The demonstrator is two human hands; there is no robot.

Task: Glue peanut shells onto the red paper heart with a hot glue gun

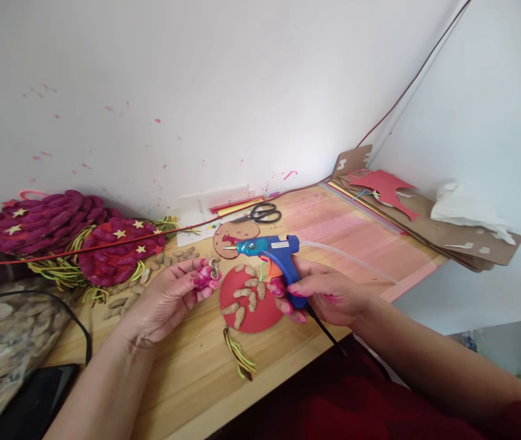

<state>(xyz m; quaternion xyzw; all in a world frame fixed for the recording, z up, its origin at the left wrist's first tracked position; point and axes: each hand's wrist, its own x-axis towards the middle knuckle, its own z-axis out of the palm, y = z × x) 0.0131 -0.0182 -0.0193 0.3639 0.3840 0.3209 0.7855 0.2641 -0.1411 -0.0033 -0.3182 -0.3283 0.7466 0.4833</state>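
Note:
A blue glue gun point(288, 263) is gripped in my right hand point(320, 290), its metal nozzle pointing left. Between the pink-stained fingertips of my left hand point(173, 296) is a peanut shell point(214, 267), its hollow side showing. The nozzle is close to the shell, with a small gap between them. Below and between my hands lies a red paper disc point(260, 318) with several peanut shells point(252, 300) on it. A yellow and dark tassel point(238, 354) hangs from the disc's near edge onto the table. The gun partly hides an orange loop at the disc's top.
Black scissors point(265, 212) and a brown disc point(237, 235) lie behind the gun. Magenta shell decorations with stars point(120, 250) rest at left, near loose peanuts point(123, 302), a bag of peanuts point(3, 348) and a phone point(35, 400). Cardboard point(462, 235) sits at right. A red cable point(104, 247) crosses the workspace.

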